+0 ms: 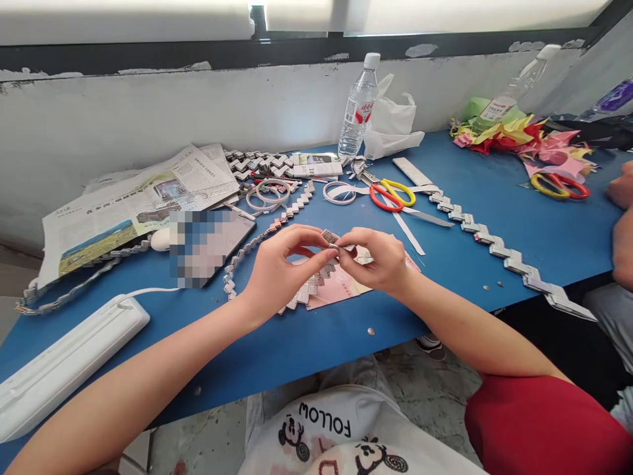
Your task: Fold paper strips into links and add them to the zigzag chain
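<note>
Above the middle of the blue table, my left hand pinches a folded newspaper strip between thumb and fingers. From the right, my right hand closes on the same small piece, and the fingertips of both hands nearly meet. A zigzag chain of folded paper hangs below the fingers, partly hidden behind my left hand. Beneath the hands lies a pink printed sheet. How the strip joins the chain is too small to tell.
Red-and-yellow scissors, a tape roll and a water bottle stand beyond the hands. Newspapers, a phone and a white power strip are left. Another paper chain and a person's hand are right.
</note>
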`<state>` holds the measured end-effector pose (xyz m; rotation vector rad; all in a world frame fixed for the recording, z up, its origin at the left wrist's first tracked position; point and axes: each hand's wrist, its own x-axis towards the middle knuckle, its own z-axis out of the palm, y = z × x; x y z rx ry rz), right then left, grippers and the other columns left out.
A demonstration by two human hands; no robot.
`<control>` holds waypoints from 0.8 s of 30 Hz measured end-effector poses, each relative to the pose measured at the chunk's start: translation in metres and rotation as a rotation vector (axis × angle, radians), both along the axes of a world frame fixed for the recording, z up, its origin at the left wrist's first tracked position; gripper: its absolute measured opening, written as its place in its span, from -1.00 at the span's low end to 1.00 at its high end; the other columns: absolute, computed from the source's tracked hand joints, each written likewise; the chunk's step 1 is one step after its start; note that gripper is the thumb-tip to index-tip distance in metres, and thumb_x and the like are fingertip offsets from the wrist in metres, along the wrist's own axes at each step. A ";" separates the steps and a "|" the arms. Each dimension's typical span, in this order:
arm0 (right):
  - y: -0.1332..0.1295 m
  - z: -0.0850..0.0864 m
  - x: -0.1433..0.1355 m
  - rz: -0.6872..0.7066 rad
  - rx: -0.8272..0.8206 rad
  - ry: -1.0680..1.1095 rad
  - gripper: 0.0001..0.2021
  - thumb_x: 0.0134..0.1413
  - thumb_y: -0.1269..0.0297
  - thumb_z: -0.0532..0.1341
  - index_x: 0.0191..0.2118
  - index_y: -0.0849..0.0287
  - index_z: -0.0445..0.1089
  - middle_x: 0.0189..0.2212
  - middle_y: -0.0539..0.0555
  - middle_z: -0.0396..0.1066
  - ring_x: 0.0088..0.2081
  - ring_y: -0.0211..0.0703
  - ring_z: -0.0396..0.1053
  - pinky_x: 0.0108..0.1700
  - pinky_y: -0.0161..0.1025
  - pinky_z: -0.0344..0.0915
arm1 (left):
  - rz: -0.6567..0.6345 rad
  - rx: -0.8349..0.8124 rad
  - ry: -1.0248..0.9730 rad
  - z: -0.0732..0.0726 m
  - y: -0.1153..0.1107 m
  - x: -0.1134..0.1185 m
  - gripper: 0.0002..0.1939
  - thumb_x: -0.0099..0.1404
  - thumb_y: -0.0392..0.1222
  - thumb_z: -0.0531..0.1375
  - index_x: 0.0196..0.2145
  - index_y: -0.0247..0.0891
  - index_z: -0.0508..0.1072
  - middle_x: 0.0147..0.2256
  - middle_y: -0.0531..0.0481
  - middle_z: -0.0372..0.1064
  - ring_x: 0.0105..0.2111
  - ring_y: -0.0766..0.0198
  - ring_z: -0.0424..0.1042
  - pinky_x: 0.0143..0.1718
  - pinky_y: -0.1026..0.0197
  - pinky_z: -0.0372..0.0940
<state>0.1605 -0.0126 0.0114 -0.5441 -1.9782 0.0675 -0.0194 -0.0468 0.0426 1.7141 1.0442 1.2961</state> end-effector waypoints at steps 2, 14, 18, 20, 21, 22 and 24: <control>0.002 0.000 0.001 0.017 0.009 -0.031 -0.89 0.07 0.46 0.19 -0.27 0.12 0.33 -0.58 -0.07 0.39 -0.60 -0.33 0.32 -0.52 -0.38 0.29 | -0.006 -0.060 -0.013 0.000 0.001 0.000 -0.85 0.18 -0.13 0.31 -0.37 -0.28 0.51 -0.28 -0.07 0.52 -0.27 0.24 0.50 -0.20 0.21 0.46; 0.001 -0.002 -0.005 0.000 -0.220 -0.005 -0.94 0.08 0.44 0.19 -0.32 0.15 0.33 -0.60 -0.09 0.37 -0.59 -0.35 0.31 -0.49 -0.38 0.30 | -0.052 -0.248 -0.014 0.001 0.015 -0.006 -0.75 0.14 -0.03 0.33 -0.43 -0.29 0.49 -0.37 -0.06 0.51 -0.36 0.24 0.49 -0.31 0.22 0.42; 0.000 -0.001 -0.007 -0.016 -0.381 0.032 -0.96 0.08 0.41 0.20 -0.31 0.15 0.34 -0.59 -0.09 0.38 -0.58 -0.35 0.31 -0.45 -0.36 0.32 | -0.105 -0.384 -0.088 -0.004 0.025 -0.011 -0.71 0.07 0.02 0.37 -0.43 -0.29 0.51 -0.39 -0.06 0.50 -0.37 0.23 0.49 -0.28 0.17 0.44; 0.003 -0.001 -0.006 0.035 -0.476 0.043 -0.96 0.11 0.38 0.20 -0.28 0.16 0.35 -0.56 -0.07 0.41 -0.54 -0.33 0.36 -0.41 -0.34 0.36 | -0.147 -0.468 -0.157 -0.008 0.032 -0.015 -0.71 0.05 0.01 0.39 -0.45 -0.29 0.52 -0.39 -0.07 0.50 -0.36 0.23 0.50 -0.23 0.14 0.46; 0.004 -0.002 -0.005 0.092 -0.537 0.048 -0.94 0.13 0.35 0.20 -0.25 0.17 0.35 -0.52 -0.05 0.43 -0.51 -0.32 0.38 -0.39 -0.32 0.38 | -0.166 -0.510 -0.191 -0.010 0.035 -0.017 -0.71 0.05 0.01 0.39 -0.46 -0.28 0.53 -0.39 -0.08 0.51 -0.35 0.22 0.51 -0.20 0.12 0.46; 0.006 -0.002 -0.005 0.165 -0.605 0.059 -0.92 0.16 0.32 0.19 -0.22 0.17 0.35 -0.48 -0.03 0.45 -0.48 -0.31 0.40 -0.37 -0.31 0.40 | -0.185 -0.552 -0.219 -0.012 0.039 -0.019 -0.72 0.03 -0.01 0.40 -0.47 -0.28 0.53 -0.39 -0.09 0.52 -0.35 0.21 0.52 -0.18 0.11 0.46; 0.010 -0.002 -0.003 0.302 -0.740 0.107 -0.86 0.22 0.24 0.16 -0.18 0.19 0.35 -0.43 0.01 0.46 -0.43 -0.29 0.44 -0.34 -0.28 0.43 | -0.208 -0.626 -0.263 -0.015 0.044 -0.023 -0.75 0.00 -0.04 0.42 -0.47 -0.28 0.55 -0.37 -0.13 0.54 -0.32 0.18 0.53 -0.15 0.10 0.47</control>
